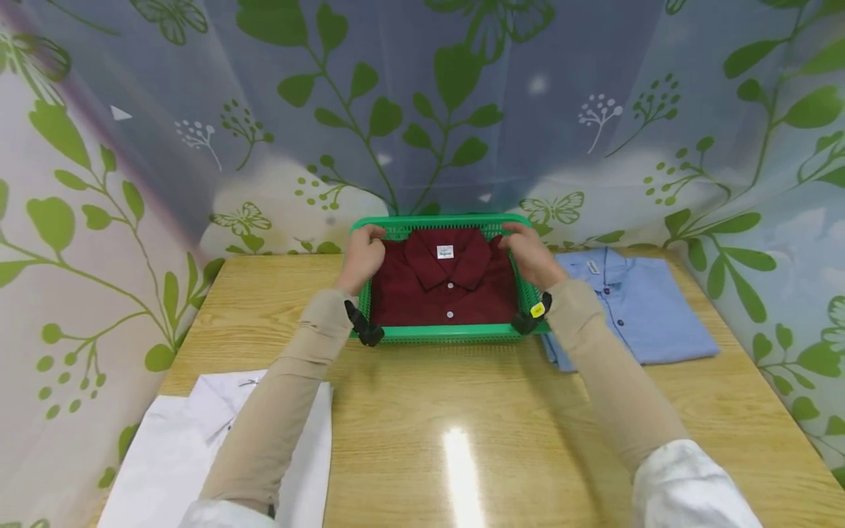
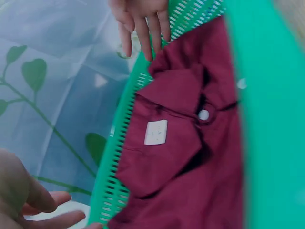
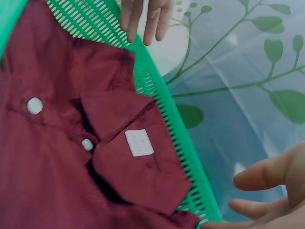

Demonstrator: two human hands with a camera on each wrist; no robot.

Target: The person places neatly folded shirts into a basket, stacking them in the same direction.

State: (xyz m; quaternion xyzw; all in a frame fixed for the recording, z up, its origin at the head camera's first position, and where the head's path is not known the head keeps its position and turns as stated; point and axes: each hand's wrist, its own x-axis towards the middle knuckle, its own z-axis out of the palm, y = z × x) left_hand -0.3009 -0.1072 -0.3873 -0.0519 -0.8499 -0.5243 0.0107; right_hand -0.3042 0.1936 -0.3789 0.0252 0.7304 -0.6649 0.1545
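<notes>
A green plastic basket [image 1: 444, 331] stands at the back of the wooden table, with a folded maroon shirt [image 1: 405, 302] lying in it. The shirt's collar faces the basket's far side, and a white label shows inside the neck. My left hand [image 1: 361, 258] is at the basket's back left corner, its fingers loosely extended by the rim. At the back right corner is my right hand [image 1: 533, 258], thumb and fingers apart in the right wrist view. Neither hand visibly grips the rim or the shirt; whether fingertips touch the basket is hard to tell.
To the basket's right lies a folded light blue shirt [image 1: 650, 312], close against it. A white shirt [image 1: 158, 455] lies at the table's front left, partly under my left forearm. A patterned curtain [image 1: 422, 169] hangs right behind the basket. Bare wood [image 1: 396, 425] shows in front.
</notes>
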